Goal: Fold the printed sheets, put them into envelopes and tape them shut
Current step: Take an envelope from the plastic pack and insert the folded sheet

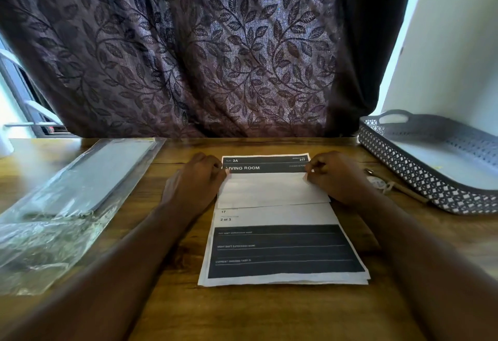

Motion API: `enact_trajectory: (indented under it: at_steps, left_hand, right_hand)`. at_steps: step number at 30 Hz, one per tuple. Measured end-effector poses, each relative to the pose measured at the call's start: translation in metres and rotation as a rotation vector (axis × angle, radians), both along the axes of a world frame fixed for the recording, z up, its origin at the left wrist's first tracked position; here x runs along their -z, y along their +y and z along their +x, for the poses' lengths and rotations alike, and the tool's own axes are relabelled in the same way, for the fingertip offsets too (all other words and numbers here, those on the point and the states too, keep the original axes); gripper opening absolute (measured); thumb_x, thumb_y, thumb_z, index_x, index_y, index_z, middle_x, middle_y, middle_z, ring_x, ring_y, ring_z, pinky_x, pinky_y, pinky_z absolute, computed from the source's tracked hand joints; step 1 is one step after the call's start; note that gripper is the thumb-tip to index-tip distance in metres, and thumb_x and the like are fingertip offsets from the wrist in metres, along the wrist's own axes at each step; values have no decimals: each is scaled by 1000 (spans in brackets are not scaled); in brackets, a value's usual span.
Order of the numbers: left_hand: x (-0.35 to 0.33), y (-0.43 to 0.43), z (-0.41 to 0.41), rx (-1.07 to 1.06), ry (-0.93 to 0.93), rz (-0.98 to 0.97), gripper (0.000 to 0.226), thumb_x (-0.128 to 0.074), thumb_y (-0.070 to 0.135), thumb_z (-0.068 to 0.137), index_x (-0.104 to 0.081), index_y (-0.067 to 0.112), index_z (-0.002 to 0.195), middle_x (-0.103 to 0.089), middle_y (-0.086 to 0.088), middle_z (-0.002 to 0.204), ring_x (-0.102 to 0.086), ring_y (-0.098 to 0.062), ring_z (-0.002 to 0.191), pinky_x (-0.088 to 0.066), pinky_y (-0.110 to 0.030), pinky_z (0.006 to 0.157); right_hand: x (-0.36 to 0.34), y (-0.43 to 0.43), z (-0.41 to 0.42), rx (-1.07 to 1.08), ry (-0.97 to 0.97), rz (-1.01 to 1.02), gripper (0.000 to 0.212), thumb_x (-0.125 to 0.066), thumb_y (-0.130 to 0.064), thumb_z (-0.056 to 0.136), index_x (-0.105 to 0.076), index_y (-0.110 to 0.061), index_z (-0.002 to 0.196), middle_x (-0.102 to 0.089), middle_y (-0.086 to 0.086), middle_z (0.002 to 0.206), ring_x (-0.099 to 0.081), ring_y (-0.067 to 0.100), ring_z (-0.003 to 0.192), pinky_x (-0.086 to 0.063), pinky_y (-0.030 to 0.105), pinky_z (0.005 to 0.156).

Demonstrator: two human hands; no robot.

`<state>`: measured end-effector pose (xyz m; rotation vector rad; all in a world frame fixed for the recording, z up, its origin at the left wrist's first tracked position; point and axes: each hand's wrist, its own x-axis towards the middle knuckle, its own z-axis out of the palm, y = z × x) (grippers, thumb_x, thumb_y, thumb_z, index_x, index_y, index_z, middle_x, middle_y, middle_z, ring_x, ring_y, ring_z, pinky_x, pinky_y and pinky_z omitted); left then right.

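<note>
Printed sheets [283, 251] lie in a neat stack on the wooden table [256, 313], squarely in front of the person, with the long side running away from the body. The top sheet shows a dark header reading "2A" and "LIVING ROOM" at its far end, the lines "17" and "2 of 3" in the middle, and a large dark block with ruled lines at the near end.

Across the far half of the stack lies a folded white paper [269, 189], blank side up, covering the band just below the header. The left hand [194, 181] pinches its far left corner with curled fingers, and the right hand [334, 176] pinches its far right corner in the same way. Both forearms reach in from the near edge of the table.

To the left, well apart from the stack, a clear plastic packet [80, 179] holds flat grey envelopes. To the right stands a grey perforated basket [420, 184] with a handle slot in its far wall. A pen [370, 172] lies between the right hand and the basket. A dark leaf-patterned curtain [202, 52] hangs behind the table.
</note>
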<state>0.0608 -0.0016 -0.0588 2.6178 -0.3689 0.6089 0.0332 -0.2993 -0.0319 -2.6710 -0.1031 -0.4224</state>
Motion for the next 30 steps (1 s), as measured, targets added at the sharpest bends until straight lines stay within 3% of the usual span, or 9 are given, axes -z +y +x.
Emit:
enact_trajectory:
  at_steps: [4,9,11,14,17,19,22,25,30]
  left_hand:
    - [-3,-8,-12,39,-122,105,28,-50,46,97,-63,23,109,-59,0,111,-62,-21,91,-56,-39,75]
    - [-7,-18,-31,157,-165,112,23,-57,33,96,-66,20,112,-64,-3,111,-61,-23,96,-55,-40,77]
    - [-10,-16,-38,183,-145,111,21,-58,31,95,-67,21,111,-64,-3,114,-60,-21,100,-54,-40,80]
    - [-18,-9,-56,181,-150,101,19,-57,31,97,-68,25,111,-62,2,117,-58,-15,105,-51,-30,82]
    - [-27,6,-77,124,-170,72,21,-53,30,99,-68,23,113,-62,4,118,-56,-12,105,-43,-23,79]
    - [-29,23,-88,92,-176,59,25,-49,29,99,-70,19,108,-63,1,116,-57,-15,104,-46,-27,79]
    - [-29,66,-106,58,-194,63,44,-36,36,87,-74,16,99,-63,-4,124,-56,-26,112,-50,-46,89]
    - [-25,124,-126,-52,-243,65,31,-48,30,85,-74,22,100,-59,-4,135,-50,-28,127,-46,-48,98]
    - [-8,224,-154,-217,-253,38,25,-59,16,91,-70,26,111,-56,-3,141,-40,-27,141,-47,-54,99]
  right_hand:
    - [-3,11,-7,9,-162,-28,10,-65,-22,95,-73,-15,97,-60,-10,79,-48,-3,65,-31,13,55]
    - [-7,51,-16,-84,-208,-9,8,-64,-24,94,-70,-18,94,-67,-2,87,-60,11,75,-55,31,68]
    - [-8,68,-19,-92,-235,-16,9,-64,-24,93,-70,-18,92,-68,-2,86,-61,13,76,-56,35,70]
    - [-10,99,-26,-122,-262,-48,10,-63,-24,92,-70,-17,91,-66,-3,87,-59,13,79,-51,26,68]
    - [-10,139,-39,-170,-273,-9,8,-66,-22,92,-70,-15,90,-61,-7,86,-53,10,76,-36,12,63]
    - [-9,167,-48,-205,-227,40,9,-65,-20,93,-70,-14,91,-64,-5,86,-56,13,75,-42,18,63]
    - [-9,209,-62,-274,-117,102,17,-62,-25,92,-68,-9,92,-68,7,88,-61,23,79,-51,37,73]
    - [-11,252,-85,-418,-70,122,30,-60,-41,82,-67,-20,102,-65,-4,96,-59,15,87,-49,31,80]
    - [-10,320,-115,-677,-44,28,24,-58,-21,97,-68,-20,118,-68,-1,116,-60,11,100,-51,27,88]
